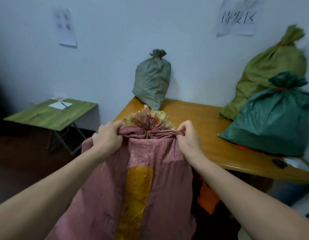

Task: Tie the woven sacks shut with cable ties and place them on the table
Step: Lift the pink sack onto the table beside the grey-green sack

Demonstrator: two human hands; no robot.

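Pink woven sack (pixel 133 179) upright before me, long axis vertical. My left hand (pixel 107 135) and right hand (pixel 186 137) each clutch its fabric flanking the neck, apparently tied. Table (pixel 202 122) lies at one o'clock, right hand nearer.

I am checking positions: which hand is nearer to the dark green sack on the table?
Right. The right hand grips the pink sack on the side toward the dark green sack; the left hand grips its far side.
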